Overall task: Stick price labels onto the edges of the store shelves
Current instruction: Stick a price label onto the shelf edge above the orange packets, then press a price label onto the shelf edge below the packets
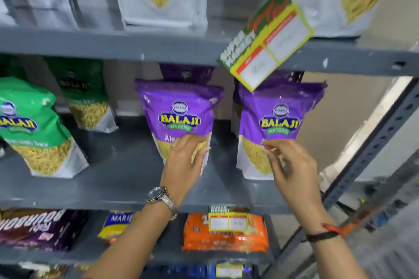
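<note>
Three price labels show. The biggest, a green, yellow and red printed card price label with two pale blanks, hangs crooked on the upper grey metal shelf edge at 1 o'clock, tilted so its lower corner dips over the right purple Balaji wafers pouch. Likely thin, light, a bit bendy; best taken by a free corner or the long sides, then pressed flat on the edge — adhesive not visible. A second small yellow-bordered label sits straight on the middle grey shelf edge at 6 o'clock, in front of an orange biscuit pack. A third, blurred, is lower at 6 o'clock.

Left hand, silver wristwatch on the wrist, lies with fingers spread on the left purple Balaji wafers pouch, not closed around it. Right hand, fingers loosely curled and apart, touches the right pouch's front; clamped on nothing I can see. Pouches look soft, crinkly, slippery. A green Balaji pouch stands at 9 o'clock.
</note>
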The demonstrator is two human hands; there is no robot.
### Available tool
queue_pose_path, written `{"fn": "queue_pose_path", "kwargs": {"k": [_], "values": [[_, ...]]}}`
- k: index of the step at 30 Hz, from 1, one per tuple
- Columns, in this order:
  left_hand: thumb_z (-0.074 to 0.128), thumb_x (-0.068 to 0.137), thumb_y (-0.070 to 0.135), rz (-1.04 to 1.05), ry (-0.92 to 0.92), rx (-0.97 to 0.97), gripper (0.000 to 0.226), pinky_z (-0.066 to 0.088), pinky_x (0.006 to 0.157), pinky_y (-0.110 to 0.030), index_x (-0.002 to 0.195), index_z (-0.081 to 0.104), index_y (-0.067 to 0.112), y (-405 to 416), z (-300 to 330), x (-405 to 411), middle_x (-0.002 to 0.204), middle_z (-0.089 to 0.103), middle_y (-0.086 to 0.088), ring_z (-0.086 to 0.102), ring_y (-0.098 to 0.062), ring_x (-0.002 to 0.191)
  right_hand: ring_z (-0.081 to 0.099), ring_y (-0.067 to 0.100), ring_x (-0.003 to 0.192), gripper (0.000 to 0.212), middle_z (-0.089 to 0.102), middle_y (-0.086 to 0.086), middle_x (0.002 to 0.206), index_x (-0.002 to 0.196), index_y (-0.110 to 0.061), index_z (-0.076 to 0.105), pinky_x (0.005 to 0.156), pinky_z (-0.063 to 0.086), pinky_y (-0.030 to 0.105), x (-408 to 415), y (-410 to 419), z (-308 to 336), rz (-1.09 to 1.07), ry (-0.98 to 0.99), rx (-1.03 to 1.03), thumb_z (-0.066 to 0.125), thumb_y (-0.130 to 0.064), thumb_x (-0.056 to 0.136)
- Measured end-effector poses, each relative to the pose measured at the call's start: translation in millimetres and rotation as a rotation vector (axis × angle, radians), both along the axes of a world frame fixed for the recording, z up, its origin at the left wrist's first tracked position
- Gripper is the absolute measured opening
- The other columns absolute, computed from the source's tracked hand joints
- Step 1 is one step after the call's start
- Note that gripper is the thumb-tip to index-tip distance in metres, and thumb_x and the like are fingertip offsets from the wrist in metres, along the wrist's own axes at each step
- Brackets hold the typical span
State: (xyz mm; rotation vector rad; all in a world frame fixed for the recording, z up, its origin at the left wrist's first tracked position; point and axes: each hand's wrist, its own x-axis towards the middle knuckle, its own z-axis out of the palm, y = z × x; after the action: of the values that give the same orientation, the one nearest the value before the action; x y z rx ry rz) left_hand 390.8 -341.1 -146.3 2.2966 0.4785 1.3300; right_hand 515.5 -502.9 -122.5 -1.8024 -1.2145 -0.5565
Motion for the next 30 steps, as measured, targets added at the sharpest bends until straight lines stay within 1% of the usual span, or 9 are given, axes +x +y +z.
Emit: {"fn": "queue_pose_path", "kwargs": {"k": [5,8,10,15,20,22,25,27,30], "values": [[0.072,0.075,0.014,-0.052,-0.224,-0.269,0.024,0.045,0.068,-0.018,0.095,0.061,0.010,-3,84,9,0.084,0.063,0.001,0.058,-0.013,0.076,0.049,0.026,0.085,0.018,0.065,0.020,0.091,0.098,-0.006,0.063,0.083,0.032,0.019,-16,9,121,-0.050,-0.400,0.305,0.054,-0.002,0.083],[0.072,0.074,0.017,-0.166,-0.263,-0.463,0.015,0.050,0.068,-0.026,0.084,0.063,0.009,-8,116,16,0.077,0.067,-0.006,0.061,-0.016,0.071,0.054,0.035,0.096,0.029,0.062,0.018,0.109,0.109,-0.011,0.060,0.085,0.035,0.040,-18,23,170,-0.111,-0.443,0.189,0.060,0.000,0.082],[0.071,0.076,0.014,-0.193,-0.270,-0.450,0.007,0.050,0.067,-0.029,0.072,0.067,0.009,-13,126,20,0.069,0.069,-0.009,0.061,-0.014,0.064,0.053,0.033,0.105,0.032,0.063,0.012,0.115,0.112,-0.017,0.059,0.090,0.034,0.045,-14,31,189,-0.159,-0.437,0.005,0.061,-0.005,0.083],[0.068,0.078,0.010,-0.146,-0.333,-0.459,0.030,0.050,0.062,-0.031,0.053,0.060,0.025,-24,130,25,0.051,0.063,0.014,0.059,-0.009,0.053,0.059,0.029,0.089,0.006,0.069,0.007,0.090,0.088,-0.016,0.064,0.083,0.028,0.042,-16,31,202,-0.155,-0.393,-0.086,0.061,-0.013,0.084],[0.065,0.080,0.011,-0.065,-0.336,-0.397,0.026,0.047,0.055,-0.032,0.056,0.056,0.015,-28,130,26,0.054,0.065,-0.008,0.055,-0.018,0.052,0.062,0.026,0.069,0.016,0.068,0.006,0.073,0.072,-0.013,0.060,0.063,0.019,0.036,-29,14,185,-0.123,-0.466,-0.030,0.047,-0.005,0.076],[0.066,0.080,0.009,-0.063,-0.332,-0.313,0.029,0.043,0.052,-0.026,0.056,0.055,0.021,-26,130,17,0.052,0.061,0.000,0.052,-0.010,0.050,0.059,0.021,0.070,0.019,0.067,0.004,0.073,0.074,-0.012,0.059,0.064,0.020,0.032,-31,5,169,-0.091,-0.406,0.048,0.043,-0.002,0.075],[0.069,0.079,0.013,-0.107,-0.316,-0.109,0.022,0.035,0.044,-0.008,0.063,0.057,0.023,-26,136,-1,0.055,0.056,0.011,0.048,0.002,0.047,0.050,0.004,0.070,0.020,0.057,-0.006,0.070,0.075,-0.010,0.060,0.067,0.038,0.027,-27,-3,152,-0.005,-0.223,0.245,0.055,0.009,0.074],[0.072,0.075,0.011,-0.146,-0.343,-0.090,0.023,0.041,0.049,-0.007,0.071,0.057,0.028,-24,144,-9,0.063,0.058,0.012,0.054,0.002,0.057,0.052,0.001,0.069,0.021,0.058,-0.009,0.068,0.074,-0.014,0.059,0.065,0.038,0.008,-25,-4,148,0.066,-0.097,0.322,0.060,0.006,0.079],[0.071,0.073,0.000,-0.159,-0.296,-0.043,0.022,0.042,0.054,-0.004,0.078,0.061,0.019,-20,156,-12,0.071,0.057,0.013,0.055,0.002,0.063,0.056,-0.008,0.067,0.030,0.061,-0.015,0.070,0.071,-0.022,0.057,0.061,0.039,0.001,-21,3,144,0.130,0.072,0.336,0.063,0.007,0.079]]}}
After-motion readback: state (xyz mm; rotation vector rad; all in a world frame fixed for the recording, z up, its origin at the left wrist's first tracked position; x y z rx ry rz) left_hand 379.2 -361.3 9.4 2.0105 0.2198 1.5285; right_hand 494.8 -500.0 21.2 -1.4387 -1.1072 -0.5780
